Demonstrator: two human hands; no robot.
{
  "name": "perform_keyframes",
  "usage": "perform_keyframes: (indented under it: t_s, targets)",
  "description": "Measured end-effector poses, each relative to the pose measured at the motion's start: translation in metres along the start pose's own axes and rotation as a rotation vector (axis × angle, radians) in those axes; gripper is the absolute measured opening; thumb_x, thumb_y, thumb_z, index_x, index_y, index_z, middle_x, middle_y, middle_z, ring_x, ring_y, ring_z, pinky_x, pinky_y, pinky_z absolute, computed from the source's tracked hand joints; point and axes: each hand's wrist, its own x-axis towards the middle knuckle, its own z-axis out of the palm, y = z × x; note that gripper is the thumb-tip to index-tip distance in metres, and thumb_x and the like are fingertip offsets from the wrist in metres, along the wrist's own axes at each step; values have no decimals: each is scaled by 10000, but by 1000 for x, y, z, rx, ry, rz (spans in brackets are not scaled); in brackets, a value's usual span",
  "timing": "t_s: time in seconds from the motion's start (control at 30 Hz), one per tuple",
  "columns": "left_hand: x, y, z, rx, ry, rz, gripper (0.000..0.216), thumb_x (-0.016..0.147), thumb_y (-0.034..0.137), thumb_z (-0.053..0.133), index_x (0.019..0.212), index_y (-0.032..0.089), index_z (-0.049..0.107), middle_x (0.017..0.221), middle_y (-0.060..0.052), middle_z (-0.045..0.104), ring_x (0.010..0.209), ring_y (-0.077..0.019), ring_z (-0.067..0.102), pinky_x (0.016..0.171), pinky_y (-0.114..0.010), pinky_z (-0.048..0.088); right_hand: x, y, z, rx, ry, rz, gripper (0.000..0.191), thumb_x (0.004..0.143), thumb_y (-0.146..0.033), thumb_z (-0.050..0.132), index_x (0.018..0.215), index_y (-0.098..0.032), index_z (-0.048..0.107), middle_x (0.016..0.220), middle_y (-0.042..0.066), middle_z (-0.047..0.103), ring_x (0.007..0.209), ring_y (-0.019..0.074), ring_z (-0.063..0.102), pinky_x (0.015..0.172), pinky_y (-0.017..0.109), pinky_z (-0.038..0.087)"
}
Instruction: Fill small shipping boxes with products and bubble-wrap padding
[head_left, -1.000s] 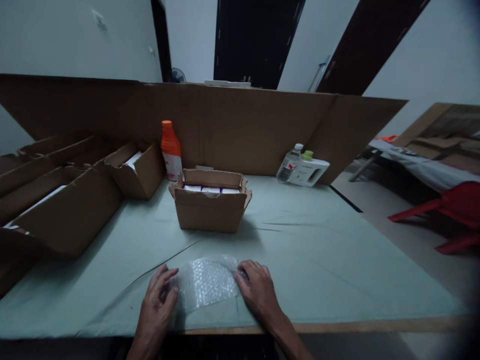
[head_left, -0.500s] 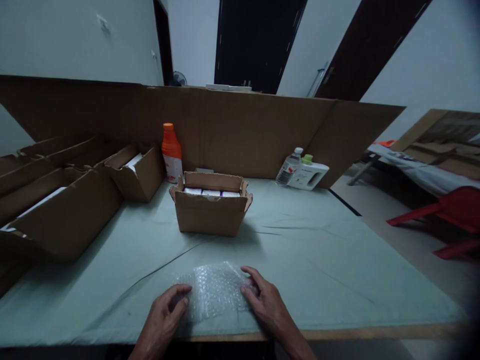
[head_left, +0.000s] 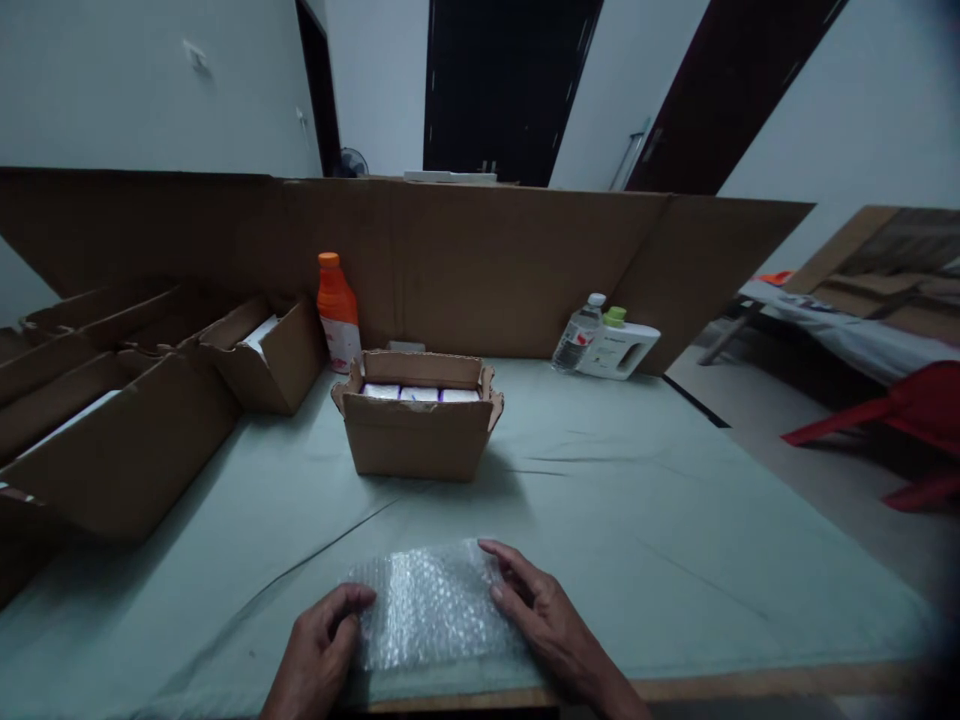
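Note:
A small sheet of bubble wrap (head_left: 429,608) lies flat on the pale green table cover (head_left: 637,520) near the front edge. My left hand (head_left: 322,648) rests on its left edge with the fingers curled onto the wrap. My right hand (head_left: 541,618) lies on its right edge, fingers stretched out over the wrap. Beyond the wrap stands an open cardboard box (head_left: 417,430) holding a row of small white packets (head_left: 418,394).
Several open cardboard boxes (head_left: 127,420) line the left side. An orange bottle (head_left: 337,310) stands behind the middle box. A clear bottle (head_left: 576,334) and a white jug (head_left: 622,348) sit at the back right. A tall cardboard sheet (head_left: 465,260) walls the back. Red chairs (head_left: 900,420) stand right.
Both hands and the bubble wrap have slid slightly toward the front edge. The left fingers have curled in onto the wrap's left edge; the right fingers have spread flatter over it.

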Motion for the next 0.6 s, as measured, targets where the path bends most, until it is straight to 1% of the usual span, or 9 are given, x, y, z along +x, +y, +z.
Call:
perform_keyframes:
  t_s: [0.07, 0.1, 0.17, 0.2, 0.3, 0.4, 0.5, 0.6]
  targets:
    - [2, -1, 2, 25, -19, 26, 350, 742, 351, 528, 947, 174, 749, 946, -85, 760, 907, -279, 688, 870, -384, 538, 0, -4, 0, 17, -40, -42, 436, 918, -394, 518, 1285, -208, 662, 1140, 100, 687, 1048, 258, 621, 948, 392, 466]
    - [3, -1, 2, 34, -26, 39, 342, 745, 344, 527, 942, 176, 751, 950, -87, 762, 920, -282, 690, 878, -387, 538, 1, -7, 0, 22, -69, -66, 391, 920, -387, 519, 1210, -204, 706, 1141, 105, 692, 1068, 264, 620, 966, 401, 461]
    - [4, 0, 1, 47, -50, 62, 330, 753, 332, 524, 934, 183, 755, 949, -84, 765, 928, -279, 694, 879, -384, 543, 2, -12, -1, 25, -116, -90, 332, 923, -368, 512, 1063, -192, 756, 1059, 104, 712, 1019, 261, 640, 940, 400, 477]
    - [5, 1, -1, 51, -63, 70, 324, 754, 328, 523, 928, 189, 758, 942, -79, 767, 924, -275, 697, 871, -379, 549, 4, -14, -2, 27, -125, -87, 318, 922, -357, 512, 1022, -187, 761, 1022, 101, 717, 985, 256, 649, 914, 395, 489]
    - [8, 14, -14, 56, -48, 96, 305, 746, 350, 541, 893, 209, 768, 923, -66, 776, 898, -267, 707, 821, -360, 571, 9, -24, -11, 12, -113, -77, 290, 903, -337, 539, 1015, -178, 755, 1021, 101, 724, 964, 250, 662, 888, 389, 505]
    - [12, 43, -34, 66, 21, 161, 310, 743, 427, 573, 859, 230, 782, 935, -64, 784, 888, -264, 712, 804, -350, 580, 16, -43, -27, -24, -67, -135, 275, 892, -338, 566, 1029, -190, 752, 1041, 99, 733, 984, 248, 667, 903, 392, 512]
    - [19, 85, -54, 78, 104, 266, 324, 753, 473, 587, 858, 242, 789, 971, -69, 784, 890, -256, 710, 833, -350, 573, 29, -73, -46, -57, 43, -234, 266, 894, -338, 576, 1059, -219, 748, 1075, 86, 735, 1007, 241, 668, 920, 391, 516]
    - [36, 130, -69, 106, 182, 377, 346, 758, 444, 564, 916, 218, 773, 932, -67, 773, 832, -238, 702, 806, -352, 566, 49, -107, -62, -72, 168, -345, 271, 882, -335, 592, 1086, -231, 737, 1088, 72, 734, 1010, 234, 668, 928, 388, 520]
